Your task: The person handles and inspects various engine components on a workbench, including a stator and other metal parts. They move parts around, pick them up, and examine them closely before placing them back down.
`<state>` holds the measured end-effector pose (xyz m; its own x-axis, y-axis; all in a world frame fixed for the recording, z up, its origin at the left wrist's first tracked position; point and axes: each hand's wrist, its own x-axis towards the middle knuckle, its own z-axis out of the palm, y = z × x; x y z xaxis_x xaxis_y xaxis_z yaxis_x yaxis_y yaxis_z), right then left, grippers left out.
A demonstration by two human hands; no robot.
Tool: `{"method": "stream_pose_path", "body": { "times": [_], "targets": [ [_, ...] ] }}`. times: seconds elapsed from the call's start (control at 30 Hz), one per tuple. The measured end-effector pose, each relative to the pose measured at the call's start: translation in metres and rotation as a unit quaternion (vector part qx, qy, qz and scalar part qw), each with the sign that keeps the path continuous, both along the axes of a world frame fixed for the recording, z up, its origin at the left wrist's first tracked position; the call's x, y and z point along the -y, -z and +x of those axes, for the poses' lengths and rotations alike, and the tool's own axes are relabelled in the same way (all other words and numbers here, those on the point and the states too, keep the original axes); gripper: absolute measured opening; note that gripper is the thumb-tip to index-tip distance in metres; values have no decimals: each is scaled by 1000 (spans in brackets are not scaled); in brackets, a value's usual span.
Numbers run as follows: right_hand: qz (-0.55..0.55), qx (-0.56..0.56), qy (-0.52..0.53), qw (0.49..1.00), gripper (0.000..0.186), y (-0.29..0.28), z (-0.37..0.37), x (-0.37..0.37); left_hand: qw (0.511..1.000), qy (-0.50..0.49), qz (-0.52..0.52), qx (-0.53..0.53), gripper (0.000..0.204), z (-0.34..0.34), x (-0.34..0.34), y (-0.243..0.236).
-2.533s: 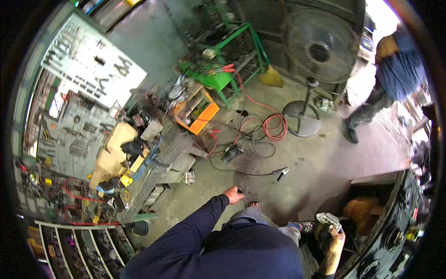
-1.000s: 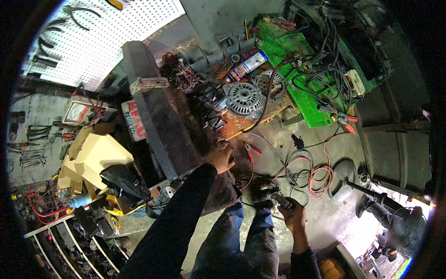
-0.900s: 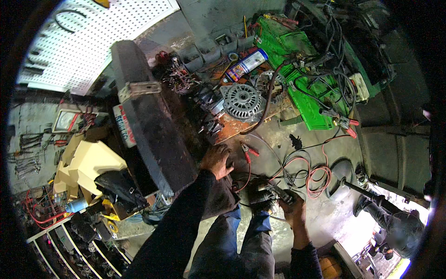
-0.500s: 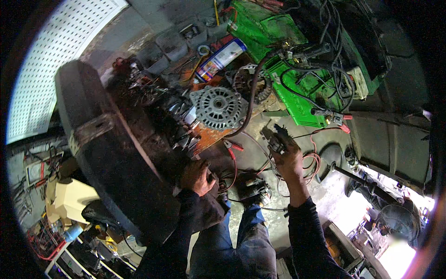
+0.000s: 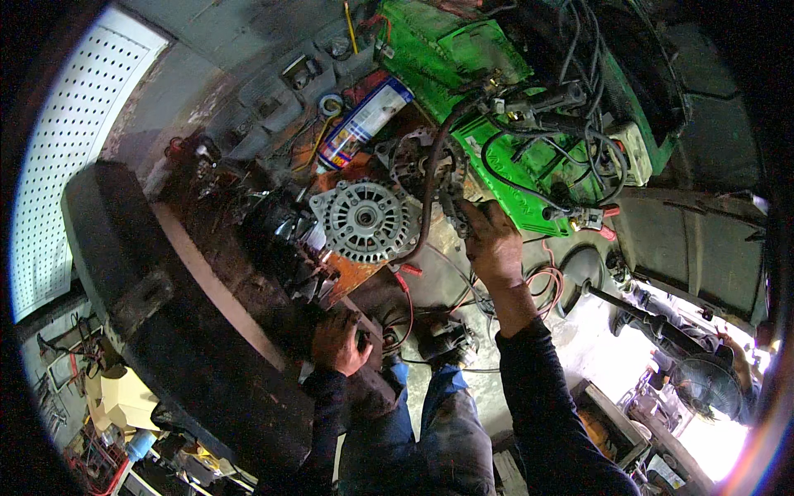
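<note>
My left hand (image 5: pixel 339 341) is low on the workbench, its curled fingers gripping the dark front edge (image 5: pixel 374 372). My right hand (image 5: pixel 495 244) is closed on a small greyish metal part (image 5: pixel 456 213) at the right side of an orange board (image 5: pixel 356 273), beside a ring-shaped alternator piece (image 5: pixel 409 165); its fingers partly hide what it holds. A silver vented alternator housing (image 5: pixel 365 217) lies left of my right hand, with a thick dark cable (image 5: pixel 430 198) running between them. Small dark metal parts (image 5: pixel 310 264) crowd the bench behind my left hand.
A long dark metal body (image 5: pixel 141 306) occupies the left. Behind are grey bins (image 5: pixel 273 107), a blue-white tube (image 5: pixel 364 120) and a green case (image 5: pixel 521 186) draped with cables. Red cables (image 5: pixel 546 285) and a fan base (image 5: pixel 575 277) are on the floor; another person (image 5: pixel 740 388) appears at right.
Over the last second my right hand has risen from low beside my leg to the board with the metal part. My view has moved closer to the bench; my left hand stays on its edge.
</note>
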<state>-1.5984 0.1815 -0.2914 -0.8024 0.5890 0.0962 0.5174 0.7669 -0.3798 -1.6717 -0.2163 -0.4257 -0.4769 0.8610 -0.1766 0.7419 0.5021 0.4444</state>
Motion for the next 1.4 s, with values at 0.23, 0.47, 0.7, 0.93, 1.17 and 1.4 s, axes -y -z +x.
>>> {"method": "stream_pose_path", "body": {
  "times": [0.23,0.47,0.7,0.93,1.17,1.4],
  "targets": [
    [12,22,10,1000,55,2,-8,-9,999,18,-49,-13,70,-10,-13,-27],
    [8,5,10,1000,60,11,9,13,997,22,12,-67,69,-8,-14,-21],
    [25,4,17,1000,60,14,-8,-9,999,15,-28,-26,67,-9,-8,-21],
    [97,-4,-4,995,53,16,-24,-21,999,8,-47,-21,69,-6,-6,-19],
    [135,-48,-28,989,53,44,-41,-29,1000,1,-24,-10,73,1,6,1],
    [89,36,-38,995,60,65,-39,-9,999,14,15,-41,72,0,4,-1]
  ]
}}
